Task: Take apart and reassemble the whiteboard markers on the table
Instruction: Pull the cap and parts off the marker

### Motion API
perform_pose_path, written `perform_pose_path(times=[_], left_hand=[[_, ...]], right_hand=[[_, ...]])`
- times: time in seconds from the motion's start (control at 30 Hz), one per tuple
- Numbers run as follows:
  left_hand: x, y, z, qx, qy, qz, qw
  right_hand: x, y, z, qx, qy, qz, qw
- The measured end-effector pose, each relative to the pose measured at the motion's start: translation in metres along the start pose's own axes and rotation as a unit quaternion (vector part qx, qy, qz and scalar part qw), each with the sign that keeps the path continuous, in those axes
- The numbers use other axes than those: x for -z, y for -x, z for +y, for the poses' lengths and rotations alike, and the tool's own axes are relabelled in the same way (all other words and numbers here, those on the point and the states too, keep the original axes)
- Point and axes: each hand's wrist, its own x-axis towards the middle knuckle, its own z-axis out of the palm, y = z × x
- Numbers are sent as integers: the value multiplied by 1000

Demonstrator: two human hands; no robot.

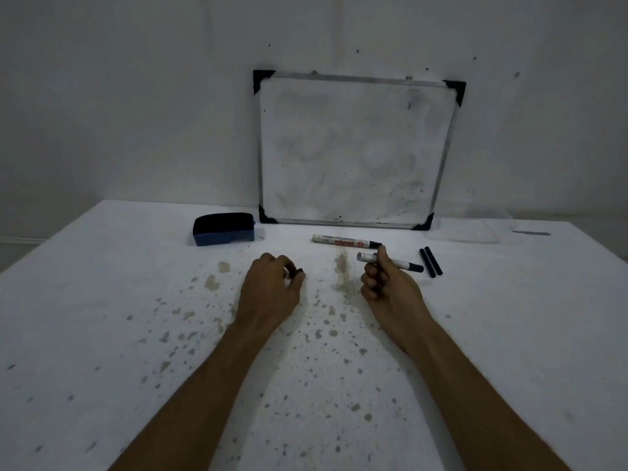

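At mid-table, the right hand (387,283) grips a white marker (390,261) in a closed fist, thumb up along the barrel; the marker lies roughly level, its uncapped dark tip pointing right and its open white end pointing left. The left hand (272,283) rests knuckles-up on the table (102,317), fingers curled around a small dark piece (298,273) pinched at the fingertips; what the piece is cannot be told. Just beyond the right hand, a second marker (346,242) lies flat, white barrel with red print, dark tip to the right. To the right of the held marker, two black caps (431,261) lie side by side, touching, apart from both markers. Far left of the markers sits a blue eraser (224,229) with a black pad on top. A whiteboard (356,151), metal-framed with black corners and smudged grey, stands on the table's far edge and leans on the wall (136,96). A clear tray (469,231) lies beside its right lower corner. The table is white, speckled with brown and grey stains, densest between the forearms. The wall is plain white with a few dark marks; lighting is dim.
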Motion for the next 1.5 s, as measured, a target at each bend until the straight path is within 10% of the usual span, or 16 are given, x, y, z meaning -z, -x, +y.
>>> perform_pose_path(times=[0.2,0.33,0.53,0.63,0.77,1.1,1.5], left_hand=[[7,6,12,17,18,-15,1000],[13,9,61,72,245,-66,965],[6,18,75,339,685,-185,617],[6,14,65,355,747,-187,530],[8,18,68,365,745,-228,510],[2,16,62,375,734,-237,514],[8,14,66,306,692,-246,606]], right_hand=[[1,-2,0,7,-5,5,1000],[1,-3,-1,21,-23,35,999],[-12,16,-7,178,155,74,969],[-28,33,-3,310,249,36,917],[-27,37,45,308,564,-30,766],[-28,37,51,375,591,1,714],[-22,32,21,285,421,86,857]])
